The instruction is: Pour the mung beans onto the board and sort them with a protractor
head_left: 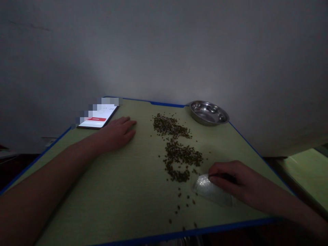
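Note:
My left hand (119,131) lies flat on the pale yellow table (102,184), its fingers spread and holding nothing. It is close to the near right edge of a lit phone (99,114). On the right, my right hand (228,177) has its thumb and forefinger pinched together at the upper edge of a clear, shiny piece of plastic (212,193). Whether this is a bag or a lid, I cannot tell. Left of that hand, small brown-green seeds or beans lie in a near heap (181,155) and a far heap (169,125). Several loose ones trail towards the front edge.
A shallow steel bowl (208,114) stands at the table's far right corner. Blue trim (166,236) runs along the table's edges. Behind is a grey wall (159,51). Another pale surface (307,174) lies beyond the right edge.

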The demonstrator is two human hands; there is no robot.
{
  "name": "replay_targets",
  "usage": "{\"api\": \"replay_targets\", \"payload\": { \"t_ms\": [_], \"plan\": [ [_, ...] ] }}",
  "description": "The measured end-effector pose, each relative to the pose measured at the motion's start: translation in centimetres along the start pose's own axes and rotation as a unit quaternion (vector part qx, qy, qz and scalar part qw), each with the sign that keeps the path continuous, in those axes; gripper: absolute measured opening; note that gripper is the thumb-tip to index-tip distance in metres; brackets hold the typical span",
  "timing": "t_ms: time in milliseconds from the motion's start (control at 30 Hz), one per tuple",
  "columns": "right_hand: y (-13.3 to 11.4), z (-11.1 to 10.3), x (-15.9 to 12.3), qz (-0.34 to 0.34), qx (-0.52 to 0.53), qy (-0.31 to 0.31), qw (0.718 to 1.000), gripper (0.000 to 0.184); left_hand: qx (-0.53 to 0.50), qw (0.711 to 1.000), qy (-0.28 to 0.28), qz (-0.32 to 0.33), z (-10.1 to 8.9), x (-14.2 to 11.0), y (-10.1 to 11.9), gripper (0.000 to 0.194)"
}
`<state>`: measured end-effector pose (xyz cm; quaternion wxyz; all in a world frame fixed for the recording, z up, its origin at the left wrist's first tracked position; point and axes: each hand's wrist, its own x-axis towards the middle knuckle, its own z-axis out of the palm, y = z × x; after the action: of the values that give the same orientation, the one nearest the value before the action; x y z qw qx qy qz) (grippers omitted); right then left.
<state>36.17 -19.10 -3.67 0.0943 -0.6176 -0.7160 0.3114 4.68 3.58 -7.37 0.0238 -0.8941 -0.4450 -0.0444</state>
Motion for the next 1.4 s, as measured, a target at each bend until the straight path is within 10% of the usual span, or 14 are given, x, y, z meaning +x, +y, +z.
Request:
{"api": "replay_targets", "payload": {
  "t_ms": [1400],
  "plan": [
    [-3.2,2.7,-1.4,-0.011,-0.036,-0.028,0.999,0.022,-0.001,1.000,-0.030,-0.007,-0.4,-0.1,0.4,0.062]
  ]
}}
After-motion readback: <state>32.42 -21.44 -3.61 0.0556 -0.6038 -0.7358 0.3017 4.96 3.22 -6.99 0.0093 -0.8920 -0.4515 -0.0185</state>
